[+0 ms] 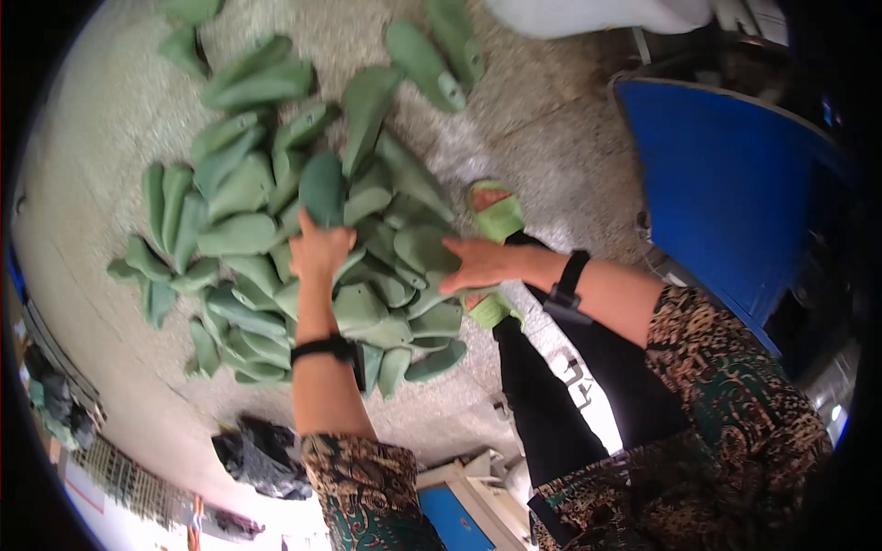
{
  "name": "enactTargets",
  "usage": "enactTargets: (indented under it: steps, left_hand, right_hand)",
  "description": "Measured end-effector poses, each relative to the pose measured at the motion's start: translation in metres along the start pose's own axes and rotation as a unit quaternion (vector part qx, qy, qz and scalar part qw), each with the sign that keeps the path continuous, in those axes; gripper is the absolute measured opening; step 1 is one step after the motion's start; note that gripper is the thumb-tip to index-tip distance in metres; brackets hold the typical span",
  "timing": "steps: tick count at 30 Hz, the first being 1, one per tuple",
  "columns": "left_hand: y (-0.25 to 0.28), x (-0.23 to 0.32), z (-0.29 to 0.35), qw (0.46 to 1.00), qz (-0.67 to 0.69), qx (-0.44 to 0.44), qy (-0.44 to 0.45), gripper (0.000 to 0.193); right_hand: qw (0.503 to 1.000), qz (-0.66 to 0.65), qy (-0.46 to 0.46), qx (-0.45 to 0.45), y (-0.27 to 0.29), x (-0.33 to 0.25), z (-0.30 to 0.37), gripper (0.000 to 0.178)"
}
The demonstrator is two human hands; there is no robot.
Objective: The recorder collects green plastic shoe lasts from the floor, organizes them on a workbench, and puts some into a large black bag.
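Note:
A heap of green shoe lasts (pixel 243 234) lies on the floor in front of me. My left hand (pixel 322 250) is closed around the near end of a darker green shoe last (pixel 322 188) on top of the heap. At the heap's right edge, my right hand (pixel 482 264) has its thumb and fingers apart. Its fingertips reach the side of another green shoe last (pixel 424 250), with no firm grip visible. Part of the heap is hidden beneath my left forearm.
Several loose lasts (pixel 424 64) lie beyond the heap. My feet in light green slippers (pixel 498 219) stand right beside it. A large blue panel (pixel 726 184) rises at the right. A black plastic bag (pixel 262 456) lies at the lower left, near a blue-topped box (pixel 455 519).

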State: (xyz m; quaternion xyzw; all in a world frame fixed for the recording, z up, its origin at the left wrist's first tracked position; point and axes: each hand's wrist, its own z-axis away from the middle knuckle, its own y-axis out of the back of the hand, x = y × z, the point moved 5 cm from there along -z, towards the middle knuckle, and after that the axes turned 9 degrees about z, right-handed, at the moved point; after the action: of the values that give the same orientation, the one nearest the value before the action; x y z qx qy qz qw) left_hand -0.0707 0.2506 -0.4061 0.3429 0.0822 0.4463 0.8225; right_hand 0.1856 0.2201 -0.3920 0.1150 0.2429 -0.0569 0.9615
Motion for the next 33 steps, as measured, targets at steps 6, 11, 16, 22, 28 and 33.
enactTargets:
  steps: [6,11,16,22,28,33]
  left_hand:
    - [-0.016,-0.136,0.076,0.849,0.511,-0.073,-0.112,0.067]
    - [0.022,-0.086,0.222,0.812,0.576,-0.096,0.005,0.031]
    - [0.045,-0.025,0.317,0.696,0.709,-0.109,0.015,0.027]
    - [0.119,0.057,0.419,0.709,0.688,-0.112,-0.108,0.046]
    - [0.168,0.186,0.451,0.739,0.587,-0.244,-0.222,0.056]
    - [0.155,0.28,0.478,0.711,0.578,-0.329,-0.227,0.064]
  right_hand:
    - [0.994,-0.081,0.072,0.012,0.04,-0.064,0.022,0.098]
    - [0.992,-0.09,0.08,-0.034,0.101,-0.097,0.126,0.099]
    - [0.965,-0.23,0.123,-0.017,0.116,-0.099,0.229,0.097]
    - [0.948,-0.261,0.164,0.077,0.173,-0.107,0.412,0.095]
    - [0.903,-0.341,0.209,0.159,0.237,-0.068,0.525,0.091]
    - [0.777,-0.517,0.29,0.21,0.284,-0.031,0.566,0.074]
